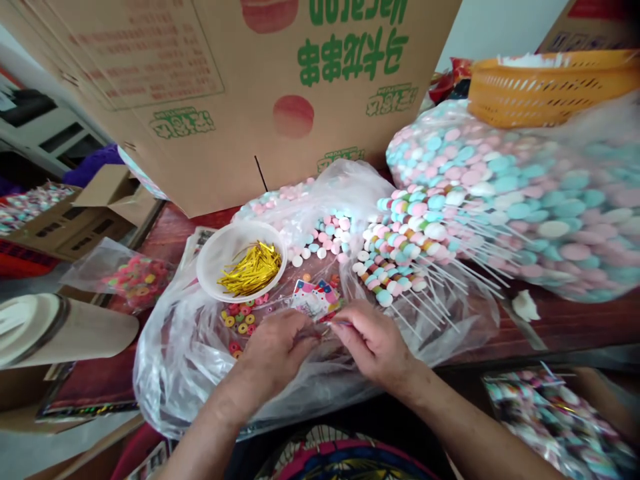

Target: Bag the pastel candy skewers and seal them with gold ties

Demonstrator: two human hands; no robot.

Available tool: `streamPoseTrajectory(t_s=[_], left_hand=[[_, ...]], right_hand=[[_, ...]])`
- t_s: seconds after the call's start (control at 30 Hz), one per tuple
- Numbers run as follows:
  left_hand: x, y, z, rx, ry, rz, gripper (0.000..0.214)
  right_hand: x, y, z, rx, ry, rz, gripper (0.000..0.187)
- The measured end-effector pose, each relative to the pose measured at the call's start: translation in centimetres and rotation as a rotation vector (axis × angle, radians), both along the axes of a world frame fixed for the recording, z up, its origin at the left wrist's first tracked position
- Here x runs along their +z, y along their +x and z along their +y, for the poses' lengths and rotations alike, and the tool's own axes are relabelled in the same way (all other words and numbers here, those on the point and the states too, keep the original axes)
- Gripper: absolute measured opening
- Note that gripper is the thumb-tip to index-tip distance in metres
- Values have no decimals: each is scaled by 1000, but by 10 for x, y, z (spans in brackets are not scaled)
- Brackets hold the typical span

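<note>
now, behind the bowl [213, 260], the cardboard box [225, 167] shows green print upside down: "macaron" and chinese characters, with pink macarons pictured. right of the bowl and a little nearer the body, here's the packet [315, 300], glossy, printed blue, red and white, its lettering too small to read. its printed part points away from the body, toward the box; fingers cover the near end, so its long axis can't be told. left hand [275, 350]: thumb and forefinger clamped on that near end. right hand [377, 347]: thumb and fingertips pinched together there too, the exact grip hard to see. inside the round, smooth bowl, shiny gold ties [253, 270]; just in front of it, small coloured rings [245, 319] on crinkled clear plastic [175, 360]; well to its right, skewers [420, 230] of pastel discs, white sticks slanting.
</note>
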State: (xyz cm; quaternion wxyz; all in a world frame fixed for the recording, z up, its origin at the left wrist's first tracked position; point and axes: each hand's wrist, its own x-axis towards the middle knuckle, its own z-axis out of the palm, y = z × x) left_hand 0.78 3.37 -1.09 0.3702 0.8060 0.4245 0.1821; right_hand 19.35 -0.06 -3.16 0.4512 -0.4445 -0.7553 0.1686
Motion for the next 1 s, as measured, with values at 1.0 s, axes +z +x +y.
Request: streamPoseTrajectory(t_s=[1.0], left_hand=[[-31, -30, -5, 126, 437, -231, 19]], right_hand=[[-33, 104, -27, -435, -280, 6, 26]])
